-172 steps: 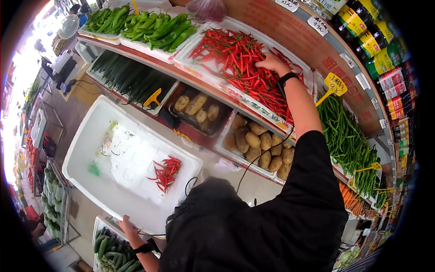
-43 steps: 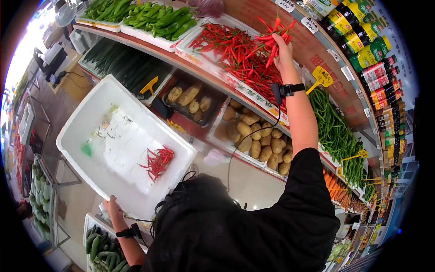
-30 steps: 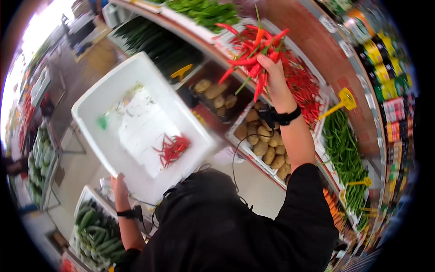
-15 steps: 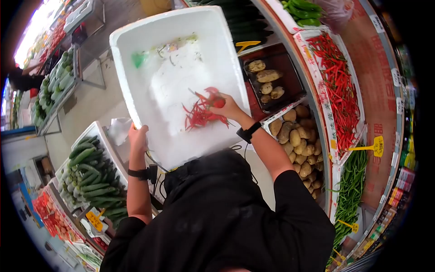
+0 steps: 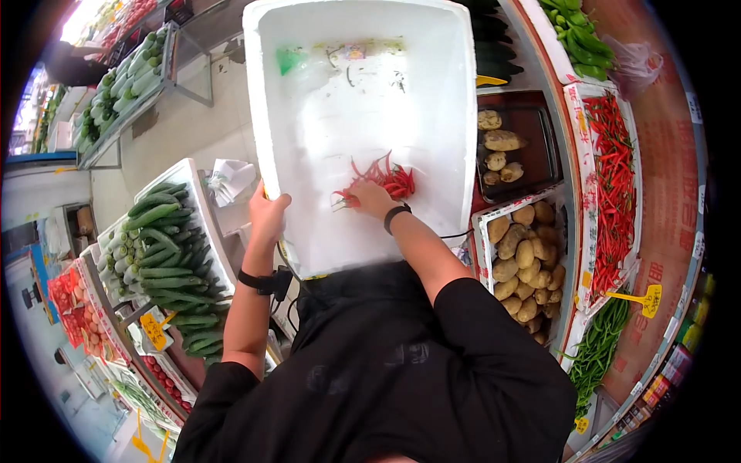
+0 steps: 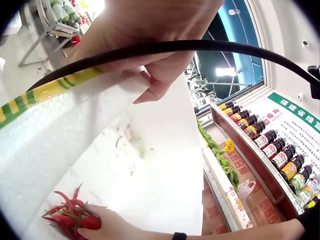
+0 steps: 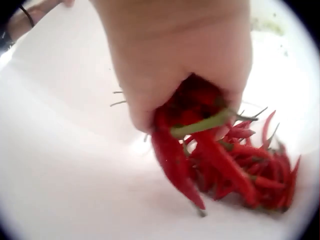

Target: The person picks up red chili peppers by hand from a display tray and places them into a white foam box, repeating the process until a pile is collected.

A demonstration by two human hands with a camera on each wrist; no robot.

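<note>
A white foam box (image 5: pixel 370 100) stretches in front of my body, its near end at my waist. My left hand (image 5: pixel 268 212) grips its left rim, thumb over the edge; in the left wrist view the fingers (image 6: pixel 157 82) wrap the rim beside yellow-green tape (image 6: pixel 42 95). Down inside the box, my right hand (image 5: pixel 373 199) holds a bunch of red chilies (image 7: pixel 175 165), some poking out below the palm. Right beside it a small pile of red chilies (image 7: pixel 270 175) lies on the box floor. A green plastic scrap (image 5: pixel 289 60) lies at the far left.
On the right stand a tray of red chilies (image 5: pixel 614 185), green chilies (image 5: pixel 602 339), a box of potatoes (image 5: pixel 525 266) and a dark tray of knobbly roots (image 5: pixel 548 127). A yellow price tag (image 5: pixel 644 301) sticks out there. Cucumbers (image 5: pixel 166 270) fill a crate at left.
My right hand lifted a bunch of red chilies from the shelf tray and brought it down into the foam box. The view turned right; my left hand stayed on the rim.
</note>
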